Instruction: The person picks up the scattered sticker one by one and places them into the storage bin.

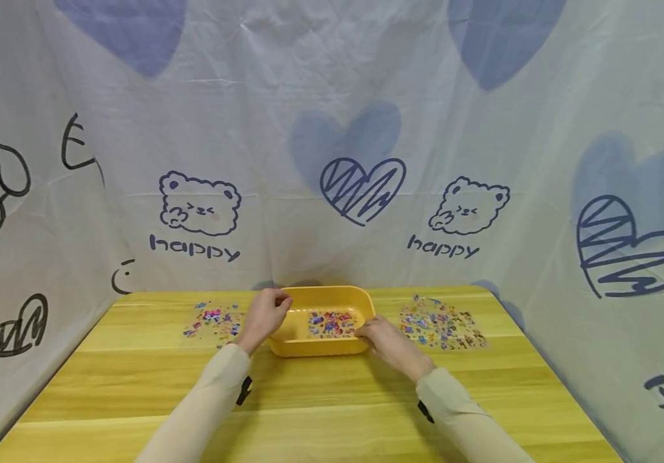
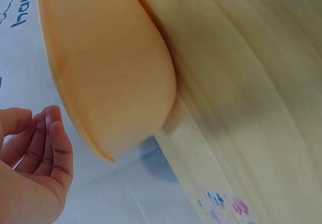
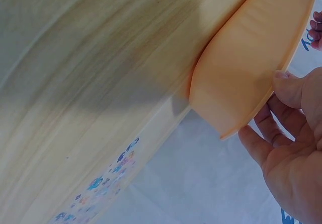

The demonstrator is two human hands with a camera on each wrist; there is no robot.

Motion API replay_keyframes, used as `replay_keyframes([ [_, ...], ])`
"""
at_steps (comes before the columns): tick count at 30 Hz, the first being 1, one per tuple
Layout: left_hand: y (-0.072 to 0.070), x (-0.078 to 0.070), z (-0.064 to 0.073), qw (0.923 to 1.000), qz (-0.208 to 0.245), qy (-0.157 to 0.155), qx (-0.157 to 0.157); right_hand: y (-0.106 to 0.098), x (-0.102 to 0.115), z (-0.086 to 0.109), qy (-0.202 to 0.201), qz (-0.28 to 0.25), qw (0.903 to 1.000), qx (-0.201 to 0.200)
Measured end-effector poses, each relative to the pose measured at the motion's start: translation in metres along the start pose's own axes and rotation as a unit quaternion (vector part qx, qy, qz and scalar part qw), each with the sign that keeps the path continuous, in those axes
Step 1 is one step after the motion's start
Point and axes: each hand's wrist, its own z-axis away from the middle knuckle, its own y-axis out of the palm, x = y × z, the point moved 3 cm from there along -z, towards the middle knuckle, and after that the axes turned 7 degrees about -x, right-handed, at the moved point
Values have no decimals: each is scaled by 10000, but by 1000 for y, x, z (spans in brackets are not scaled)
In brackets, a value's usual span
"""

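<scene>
A yellow plastic basin (image 1: 320, 348) stands near the far edge of the table, with small multicoloured pieces (image 1: 332, 324) inside on its floor. My right hand (image 1: 391, 344) grips the basin's right end; in the right wrist view the thumb (image 3: 288, 87) lies on the outer side of the rim and fingers curl behind it. At the left end, my left hand (image 1: 263, 317) hovers by the rim. The left wrist view shows its fingers (image 2: 61, 151) loosely curled beside the basin wall (image 2: 113, 63), with nothing visible between them.
Thin see-through sheets with small colourful pieces lie flat on the table, one left sheet (image 1: 213, 321) and one right sheet (image 1: 441, 323). The wood-grain table (image 1: 332, 405) meets a white printed cloth (image 1: 308, 83) behind and at both sides.
</scene>
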Motion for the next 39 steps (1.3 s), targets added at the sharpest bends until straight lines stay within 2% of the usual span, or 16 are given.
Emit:
replay_keyframes([
  [7, -13, 11, 0, 9982, -95, -307, -511, 1, 2, -1, -60, -24, 10000, 0],
  [14, -27, 27, 0, 9943, -231, -753, -714, 0, 4, -3, -89, -44, 9999, 15],
  [23, -48, 50, 4, 9907, -311, -920, -951, 0, 5, -6, -52, -34, 10000, 52],
  [26, -57, 59, 6, 9893, -526, -995, -927, 0, 5, -6, -55, -30, 10000, 47],
  [31, -68, 77, 11, 9860, -896, -1224, -695, 1, 5, -5, -146, 30, 9999, -7],
  [36, -78, 95, 15, 9782, -1354, -1436, -648, -1, 4, -2, -51, -39, 10000, -37],
  [39, -84, 105, 18, 9704, -1691, -1617, -603, -2, 3, -1, -28, -37, 10000, -17],
])
